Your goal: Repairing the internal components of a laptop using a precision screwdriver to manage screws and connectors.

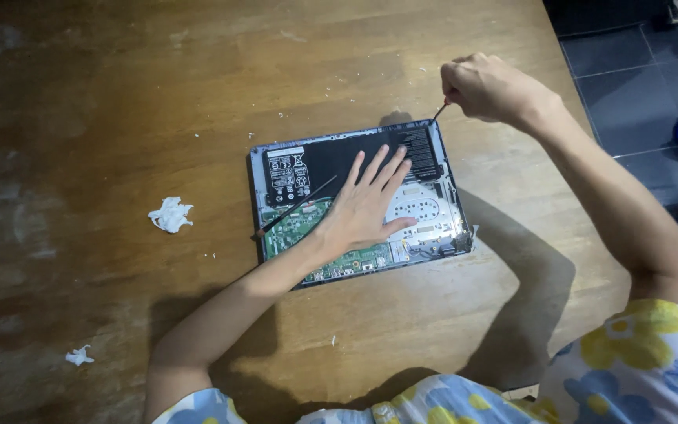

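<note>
While two hands (433, 149) work, one laptop (359, 200) lies open.

I see the laptop (359, 200) lying flat on the table (119, 118), back cover off: black battery along its far half, green board and silver parts along its near half. A thin screwdriver (439, 111) angles down onto the laptop's far right corner.

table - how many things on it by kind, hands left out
opened laptop: 1
black rod lying across laptop: 1
crumpled white tissue bits: 2
screwdriver in right hand, tip at the laptop's far corner: 1
total: 5
left hand lies flat on the laptop.
</note>
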